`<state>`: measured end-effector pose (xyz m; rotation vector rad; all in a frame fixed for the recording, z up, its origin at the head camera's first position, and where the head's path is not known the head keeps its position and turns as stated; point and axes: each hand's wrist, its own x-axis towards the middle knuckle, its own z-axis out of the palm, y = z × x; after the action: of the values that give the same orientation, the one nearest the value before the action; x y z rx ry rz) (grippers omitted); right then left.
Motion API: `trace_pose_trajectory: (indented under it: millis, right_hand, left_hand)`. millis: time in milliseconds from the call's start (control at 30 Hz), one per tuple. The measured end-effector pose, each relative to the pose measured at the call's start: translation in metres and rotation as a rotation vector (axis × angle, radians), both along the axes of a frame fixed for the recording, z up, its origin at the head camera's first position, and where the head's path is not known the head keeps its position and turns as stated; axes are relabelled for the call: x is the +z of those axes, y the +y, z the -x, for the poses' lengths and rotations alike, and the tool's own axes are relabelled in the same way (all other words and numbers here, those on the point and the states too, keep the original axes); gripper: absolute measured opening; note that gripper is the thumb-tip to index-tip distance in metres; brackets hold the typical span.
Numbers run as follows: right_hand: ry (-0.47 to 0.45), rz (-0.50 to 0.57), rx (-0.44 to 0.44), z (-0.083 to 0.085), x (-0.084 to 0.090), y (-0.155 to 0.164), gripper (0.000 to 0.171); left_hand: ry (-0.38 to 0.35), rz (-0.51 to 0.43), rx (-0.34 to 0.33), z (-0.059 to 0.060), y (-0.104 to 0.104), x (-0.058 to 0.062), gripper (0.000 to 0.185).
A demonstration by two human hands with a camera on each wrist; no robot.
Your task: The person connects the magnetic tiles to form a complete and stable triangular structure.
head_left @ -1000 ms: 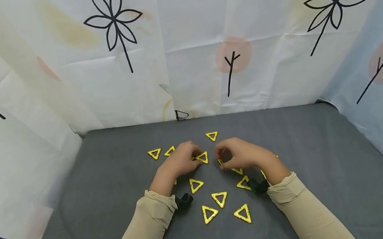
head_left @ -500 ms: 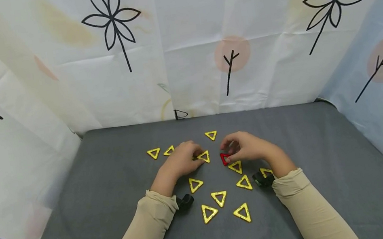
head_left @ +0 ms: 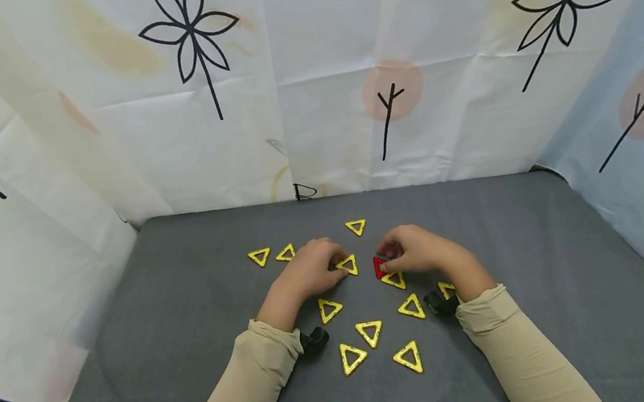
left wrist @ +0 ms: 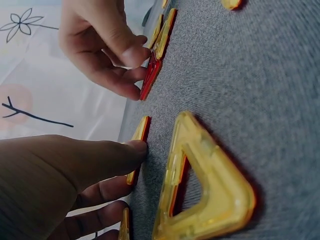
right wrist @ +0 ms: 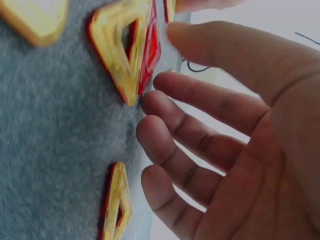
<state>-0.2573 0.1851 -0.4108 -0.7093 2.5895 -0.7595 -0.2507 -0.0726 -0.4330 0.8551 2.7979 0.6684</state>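
My left hand (head_left: 315, 272) pinches a yellow triangular frame tile (head_left: 355, 265) between thumb and fingers, low over the grey cloth. In the left wrist view its thumb lies on the face of that tile (left wrist: 145, 131). My right hand (head_left: 423, 250) has its thumb and fingertips about a red triangular tile (head_left: 377, 268). One yellow tile (head_left: 402, 280) lies edge to edge with the red one, nearer the body. In the right wrist view the other fingers of the right hand (right wrist: 235, 130) spread loosely. Red shows along the undersides of the yellow tiles.
More yellow triangles lie scattered on the grey cloth: a far tile (head_left: 355, 223), a left tile (head_left: 258, 252), a middle tile (head_left: 322, 312) and several nearer the body, such as a front tile (head_left: 417, 356). Printed fabric (head_left: 337, 130) encloses the table's back and sides.
A red face has come into view at the right hand, where yellow showed a second ago. That hand shifted slightly right. The left hand and its tile edged right towards the red tile.
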Motion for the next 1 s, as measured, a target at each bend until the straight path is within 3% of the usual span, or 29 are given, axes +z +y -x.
trace_pose_trajectory:
  millis: [167,567,667,867,1000]
  right_hand:
    - [-0.004,-0.002,0.004,-0.0018,-0.0008,-0.004,0.032]
    - [-0.025,0.019,0.017,-0.0048,0.0001,-0.0049,0.009]
    - [-0.043,0.019,0.021,-0.0052,0.0011,-0.0041,0.014]
    - [-0.097,0.003,0.015,-0.0056,0.0029,-0.0016,0.04]
    - [-0.088,0.006,0.039,-0.0054,0.0023,0.0002,0.039]
  left_hand:
    - [-0.004,-0.002,0.004,-0.0009,0.0001,0.0002,0.027]
    - [0.007,-0.012,-0.001,0.0005,-0.0004,-0.0028,0.027]
    - [0.005,-0.011,-0.001,0.0006,-0.0003,-0.0029,0.027]
    - [0.004,0.011,-0.006,0.0017,-0.0006,-0.0039,0.027]
    - [0.004,0.018,-0.009,0.0018,-0.0009,-0.0037,0.028]
